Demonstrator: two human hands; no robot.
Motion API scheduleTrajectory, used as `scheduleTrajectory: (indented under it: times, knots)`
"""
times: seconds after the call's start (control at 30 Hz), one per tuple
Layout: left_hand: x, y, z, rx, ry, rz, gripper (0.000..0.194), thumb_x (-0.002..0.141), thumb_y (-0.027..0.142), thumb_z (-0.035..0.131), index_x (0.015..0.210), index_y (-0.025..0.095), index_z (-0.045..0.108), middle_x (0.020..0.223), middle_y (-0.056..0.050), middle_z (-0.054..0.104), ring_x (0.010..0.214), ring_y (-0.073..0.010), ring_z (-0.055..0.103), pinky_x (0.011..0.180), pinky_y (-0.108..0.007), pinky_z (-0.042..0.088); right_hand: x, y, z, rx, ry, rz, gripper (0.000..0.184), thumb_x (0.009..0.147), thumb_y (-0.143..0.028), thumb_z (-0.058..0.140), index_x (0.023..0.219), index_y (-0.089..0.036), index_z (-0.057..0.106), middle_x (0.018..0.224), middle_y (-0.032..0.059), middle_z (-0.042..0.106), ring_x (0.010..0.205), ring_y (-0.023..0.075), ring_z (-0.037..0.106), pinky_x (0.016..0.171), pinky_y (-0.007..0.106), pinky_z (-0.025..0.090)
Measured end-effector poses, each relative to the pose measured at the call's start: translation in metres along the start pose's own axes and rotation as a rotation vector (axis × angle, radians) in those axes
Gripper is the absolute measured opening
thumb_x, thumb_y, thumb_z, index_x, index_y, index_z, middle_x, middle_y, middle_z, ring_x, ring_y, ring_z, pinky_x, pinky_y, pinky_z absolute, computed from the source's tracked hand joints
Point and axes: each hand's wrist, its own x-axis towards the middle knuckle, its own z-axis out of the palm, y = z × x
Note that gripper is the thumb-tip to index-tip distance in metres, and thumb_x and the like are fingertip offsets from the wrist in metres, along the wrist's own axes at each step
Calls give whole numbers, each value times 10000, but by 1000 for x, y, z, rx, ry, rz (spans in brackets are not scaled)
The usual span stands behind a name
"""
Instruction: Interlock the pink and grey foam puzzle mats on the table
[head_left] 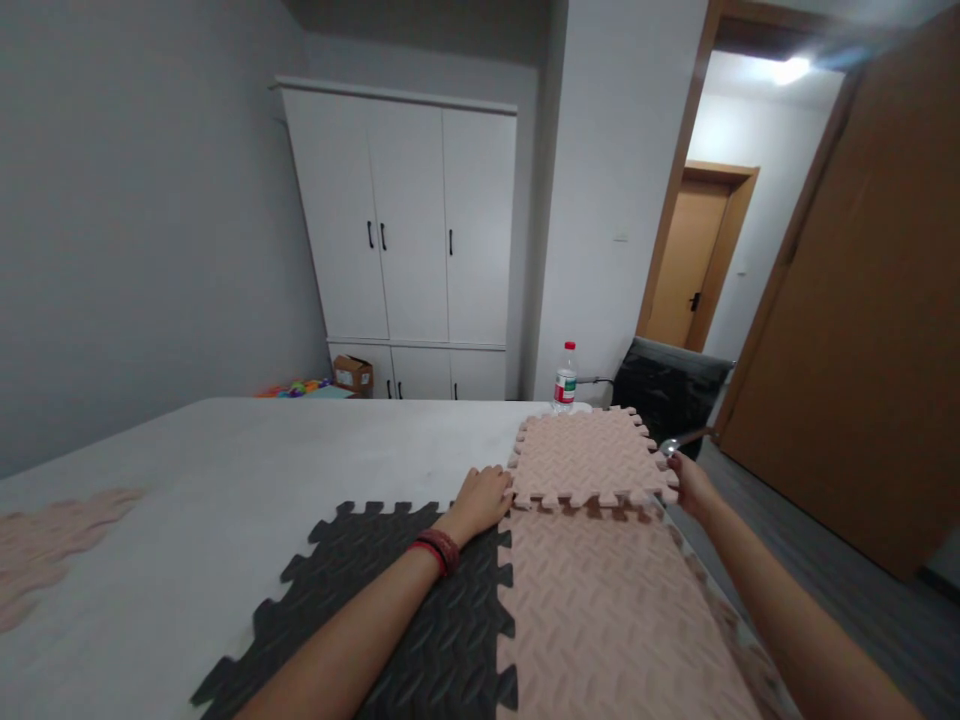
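A pink foam mat tile (589,455) with toothed edges lies at the far end of the table, its near edge slightly raised over a larger pink tile (600,600). At its left near corner, my left hand (484,497) has its fingers closed on the edge. My right hand (690,485) pinches the right near corner. Under my left forearm lies a black foam tile (435,640), joined along its right side to the nearer pink tile. Brown patches show in the gap between the two pink tiles.
The white table (300,470) carries another pink tile (52,545) at the far left. A plastic bottle (565,380) with a red cap stands behind the far tile. Beyond are a black chair (667,385), a cardboard box (352,373) and a white wardrobe (412,220).
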Motion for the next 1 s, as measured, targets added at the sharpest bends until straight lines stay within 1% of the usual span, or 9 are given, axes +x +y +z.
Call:
scheduleTrajectory:
  times: [0.07, 0.13, 0.23, 0.33, 0.43, 0.53, 0.67, 0.9, 1.0]
  knots:
    - [2, -4, 1, 35, -9, -6, 259, 866, 370, 540, 995, 152, 589, 1043, -54, 602, 979, -189, 569, 870, -425, 468, 10, 5, 1, -63, -32, 13, 320, 805, -447, 398, 848, -187, 579, 720, 60, 632, 550, 154, 577, 540, 300, 483]
    - [4, -8, -1, 60, -17, -7, 255, 865, 369, 540, 990, 152, 588, 1044, -53, 600, 975, -188, 566, 866, -420, 468, 18, 11, 8, -161, -55, -9, 327, 763, -425, 502, 943, -169, 597, 782, 66, 651, 607, 163, 598, 574, 297, 486]
    - [8, -8, -1, 84, -24, -2, 249, 866, 370, 538, 977, 152, 589, 1038, -50, 600, 962, -182, 568, 858, -411, 469, 28, 25, 24, -336, -31, -93, 456, 707, -330, 599, 1121, -142, 563, 919, 79, 661, 773, 192, 619, 708, 305, 483]
    - [12, -5, 5, 101, -21, -9, 268, 877, 386, 514, 985, 151, 586, 1037, -52, 600, 952, -182, 570, 854, -413, 468, 32, 43, 37, -520, 19, -188, 535, 729, -310, 583, 1230, -136, 507, 1088, 109, 627, 994, 231, 574, 887, 334, 415]
    - [14, -2, 13, 109, -17, -16, 342, 883, 437, 481, 1062, 156, 560, 1092, -67, 581, 979, -195, 560, 859, -422, 460, 34, 56, 41, -673, 46, -260, 527, 781, -327, 533, 1271, -142, 481, 1202, 127, 575, 1131, 249, 501, 974, 352, 339]
    - [15, 2, 21, 123, -10, -20, 392, 880, 464, 466, 1119, 161, 534, 1157, -83, 550, 1036, -216, 533, 883, -438, 439, 37, 61, 41, -786, 56, -282, 509, 810, -325, 503, 1284, -144, 472, 1214, 135, 571, 1148, 258, 493, 974, 357, 332]
    - [14, 7, 26, 151, 29, -12, 391, 879, 463, 465, 1118, 160, 530, 1167, -85, 540, 1055, -223, 518, 893, -442, 425, 42, 61, 39, -875, 77, -268, 495, 817, -325, 495, 1279, -149, 484, 1191, 133, 593, 1125, 264, 514, 950, 358, 356]
    - [8, 13, 27, 179, 100, 24, 301, 897, 382, 456, 1080, 158, 539, 1190, -79, 524, 1081, -220, 496, 902, -427, 410, 38, 63, 33, -910, 65, -326, 527, 843, -314, 413, 1319, -87, 427, 1209, 115, 589, 1070, 184, 557, 909, 260, 403]
    - [6, 14, 28, 178, 103, 14, 306, 889, 387, 465, 1080, 159, 540, 1206, -82, 517, 1098, -226, 483, 922, -436, 387, 32, 60, 35, -991, 66, -346, 502, 856, -292, 393, 1316, -97, 432, 1207, 127, 585, 1102, 208, 535, 942, 300, 384]
